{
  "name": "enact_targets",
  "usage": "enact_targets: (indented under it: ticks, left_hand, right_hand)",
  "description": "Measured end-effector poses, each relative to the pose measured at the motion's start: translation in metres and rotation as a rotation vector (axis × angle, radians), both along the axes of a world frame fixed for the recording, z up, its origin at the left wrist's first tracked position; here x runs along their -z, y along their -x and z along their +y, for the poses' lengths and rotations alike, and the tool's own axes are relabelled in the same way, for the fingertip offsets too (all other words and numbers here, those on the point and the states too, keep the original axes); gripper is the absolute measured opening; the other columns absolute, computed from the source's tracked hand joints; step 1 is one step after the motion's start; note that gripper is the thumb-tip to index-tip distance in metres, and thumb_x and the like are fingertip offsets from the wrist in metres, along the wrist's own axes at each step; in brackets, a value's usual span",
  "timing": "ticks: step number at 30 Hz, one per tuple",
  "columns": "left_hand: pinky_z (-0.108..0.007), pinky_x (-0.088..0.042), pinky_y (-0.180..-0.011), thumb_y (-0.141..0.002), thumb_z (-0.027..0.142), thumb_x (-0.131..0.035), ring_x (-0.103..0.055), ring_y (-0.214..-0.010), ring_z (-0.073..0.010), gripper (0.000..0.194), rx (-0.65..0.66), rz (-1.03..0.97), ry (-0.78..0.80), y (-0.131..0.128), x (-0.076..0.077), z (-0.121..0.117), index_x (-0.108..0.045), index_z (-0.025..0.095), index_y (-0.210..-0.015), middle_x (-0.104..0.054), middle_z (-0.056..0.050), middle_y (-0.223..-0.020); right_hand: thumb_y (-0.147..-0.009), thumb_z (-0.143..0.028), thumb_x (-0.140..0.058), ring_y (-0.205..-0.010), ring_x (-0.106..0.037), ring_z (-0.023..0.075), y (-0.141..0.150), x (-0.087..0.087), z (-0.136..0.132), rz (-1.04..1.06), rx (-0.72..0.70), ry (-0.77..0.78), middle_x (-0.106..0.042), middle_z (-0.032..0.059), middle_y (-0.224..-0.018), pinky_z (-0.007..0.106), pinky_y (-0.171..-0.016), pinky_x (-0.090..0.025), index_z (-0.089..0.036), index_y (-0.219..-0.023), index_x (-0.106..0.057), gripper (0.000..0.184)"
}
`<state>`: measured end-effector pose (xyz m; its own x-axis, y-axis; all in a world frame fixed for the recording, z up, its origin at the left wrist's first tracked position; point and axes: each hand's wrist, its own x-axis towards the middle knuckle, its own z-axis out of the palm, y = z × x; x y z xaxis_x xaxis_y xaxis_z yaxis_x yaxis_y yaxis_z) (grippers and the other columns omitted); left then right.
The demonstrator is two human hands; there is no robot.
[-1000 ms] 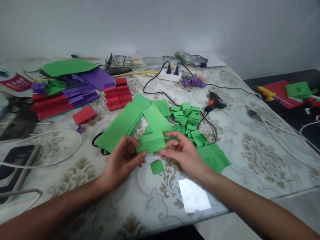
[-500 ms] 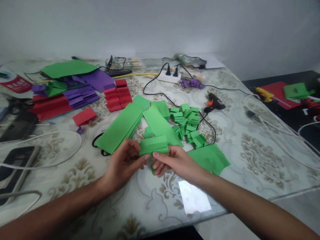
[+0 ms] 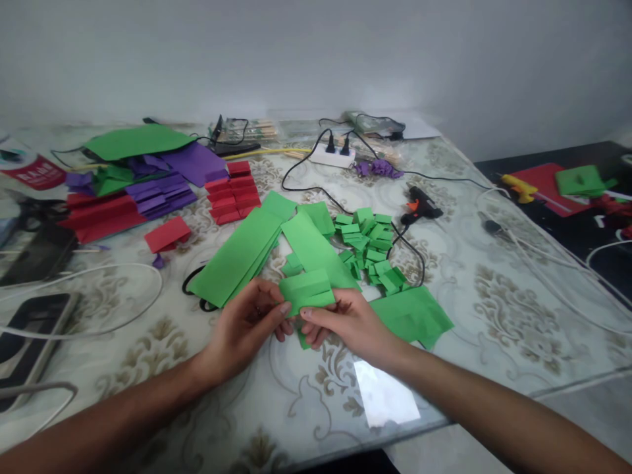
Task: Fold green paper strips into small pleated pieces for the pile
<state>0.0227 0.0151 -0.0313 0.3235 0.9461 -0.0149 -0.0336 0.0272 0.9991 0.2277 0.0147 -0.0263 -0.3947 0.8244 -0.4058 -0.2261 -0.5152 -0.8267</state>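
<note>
Where letters show on the cup [image 3: 38, 172]: pale on its red band at the far left, too blurred to read
Cup contents: cannot tell
Clear packet [image 3: 251, 130]: thin sticks inside, far side
Folded green paper [image 3: 307, 291]: held above the near middle of the patterned table [image 3: 197, 421], crease running lengthwise
Left hand [image 3: 251, 320]: thumb and fingers pinching the paper's left end
Right hand [image 3: 348, 324]: thumb in front, fingers behind, pinching its near right edge
Long green strips [image 3: 237, 253]: left, partly over black loops [image 3: 206, 305]
Small green pieces [image 3: 368, 243]: heaped right, beyond the right hand
Black glue gun [image 3: 422, 204]: right of that heap
White power strip [image 3: 332, 156]: far middle, two plugs in
</note>
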Motion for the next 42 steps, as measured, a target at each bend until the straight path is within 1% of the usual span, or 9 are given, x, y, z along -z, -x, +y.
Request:
enact_targets:
  ticks: [5, 10, 12, 17, 21, 25, 32, 36, 42]
  left_hand:
    - [-0.024, -0.059, -0.057, -0.097, 0.033, -0.073, -0.071, -0.058, -0.0147, 0.033, 0.001, -0.018, 0.048, 0.003, 0.003, -0.001, -0.046, 0.024, -0.114, -0.073, 0.003, -0.069]
    - [-0.024, -0.057, -0.06, -0.098, 0.029, -0.07, -0.069, -0.061, -0.0144, 0.044, 0.089, 0.012, 0.051, 0.006, 0.004, -0.003, -0.042, 0.024, -0.132, -0.072, 0.002, -0.072]
    - [-0.024, -0.057, -0.063, -0.1, 0.029, -0.068, -0.07, -0.064, -0.0144, 0.044, 0.125, 0.043, 0.045, 0.006, 0.004, -0.004, -0.043, 0.024, -0.136, -0.071, 0.002, -0.074]
    - [-0.022, -0.057, -0.065, -0.102, 0.028, -0.064, -0.072, -0.065, -0.0128, 0.026, 0.094, 0.072, 0.026, 0.006, 0.003, -0.002, -0.053, 0.024, -0.125, -0.068, 0.003, -0.075]
    - [-0.02, -0.057, -0.062, -0.101, 0.024, -0.066, -0.071, -0.062, -0.0116, 0.024, 0.051, 0.072, 0.006, 0.004, 0.003, -0.001, -0.054, 0.024, -0.122, -0.067, 0.004, -0.074]
    - [-0.019, -0.059, -0.061, -0.099, 0.022, -0.068, -0.071, -0.063, -0.011, 0.024, 0.038, 0.058, -0.018, 0.003, 0.003, -0.001, -0.057, 0.024, -0.12, -0.066, 0.004, -0.075]
    - [-0.018, -0.06, -0.059, -0.098, 0.019, -0.07, -0.07, -0.068, -0.0108, 0.021, 0.042, 0.039, -0.042, 0.002, 0.008, 0.0, -0.061, 0.023, -0.116, -0.068, 0.002, -0.082]
    - [-0.016, -0.059, -0.056, -0.096, 0.018, -0.071, -0.069, -0.065, -0.0093, 0.016, 0.019, 0.027, -0.055, 0.001, 0.009, 0.0, -0.06, 0.023, -0.106, -0.065, 0.004, -0.079]
    - [-0.017, -0.058, -0.055, -0.097, 0.022, -0.07, -0.06, -0.061, -0.0081, 0.012, 0.025, 0.057, -0.044, 0.002, 0.007, 0.001, -0.058, 0.021, -0.098, -0.058, 0.005, -0.075]
  right_hand:
    - [-0.07, -0.049, -0.093, -0.064, -0.073, 0.017, -0.003, 0.001, 0.001, -0.072, -0.018, -0.068, -0.075, 0.0032, -0.071, 0.03, -0.064, -0.062, -0.015, -0.079, -0.076, 0.039]
    - [-0.069, -0.039, -0.095, -0.072, -0.073, 0.0187, -0.004, -0.002, 0.001, -0.081, 0.105, -0.134, -0.074, -0.0005, -0.084, 0.034, -0.068, -0.067, -0.023, -0.104, -0.074, 0.044]
    - [-0.073, -0.039, -0.093, -0.068, -0.069, 0.0175, -0.004, -0.001, 0.0, -0.088, 0.124, -0.156, -0.071, -0.0019, -0.08, 0.033, -0.065, -0.067, -0.024, -0.103, -0.073, 0.039]
    - [-0.08, -0.038, -0.087, -0.06, -0.062, 0.0144, -0.003, 0.003, -0.004, -0.161, 0.14, -0.24, -0.067, -0.0018, -0.079, 0.033, -0.061, -0.068, -0.026, -0.106, -0.075, 0.031]
    - [-0.083, -0.034, -0.085, -0.066, -0.064, 0.0161, -0.005, 0.003, -0.005, -0.221, 0.121, -0.289, -0.072, 0.0018, -0.09, 0.034, -0.065, -0.068, -0.029, -0.119, -0.073, 0.038]
    - [-0.086, -0.033, -0.083, -0.069, -0.065, 0.0156, -0.006, 0.002, -0.005, -0.22, 0.125, -0.341, -0.073, 0.0021, -0.096, 0.03, -0.063, -0.064, -0.029, -0.115, -0.075, 0.031]
    - [-0.085, -0.029, -0.081, -0.047, -0.039, 0.01, -0.008, 0.004, -0.003, -0.404, 0.136, -0.431, -0.054, -0.0059, -0.059, 0.022, -0.041, -0.03, -0.024, -0.109, -0.077, 0.024]
    - [-0.086, -0.029, -0.079, -0.046, -0.042, 0.0103, -0.008, 0.007, -0.003, -0.386, 0.139, -0.424, -0.05, -0.0074, -0.057, 0.022, -0.042, -0.031, -0.022, -0.106, -0.074, 0.022]
    - [-0.085, -0.03, -0.081, -0.053, -0.057, 0.0138, -0.009, 0.014, -0.004, -0.422, 0.115, -0.466, -0.061, -0.0039, -0.065, 0.023, -0.046, -0.04, -0.024, -0.106, -0.072, 0.023]
